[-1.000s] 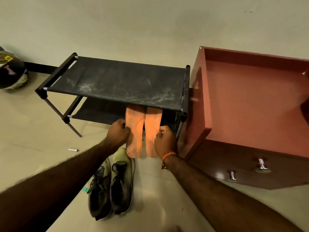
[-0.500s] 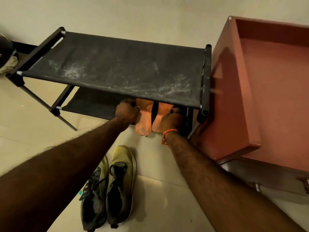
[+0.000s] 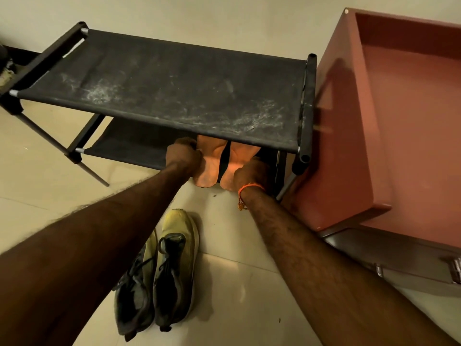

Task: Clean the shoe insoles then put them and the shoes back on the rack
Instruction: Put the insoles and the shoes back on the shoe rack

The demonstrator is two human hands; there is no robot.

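Insoles going onto the rack's lower shelf.
Both hands, left and right, each grip an insole; shoes wait on the floor behind them.

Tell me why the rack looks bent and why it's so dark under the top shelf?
Head view: the wide-angle lens curves the rack, so its straight bars splay outward; the top shelf shades the lower one, so the orange insoles and both hands, left hand and right hand, sit in dim light; the floor by the shoes shows soft glare.
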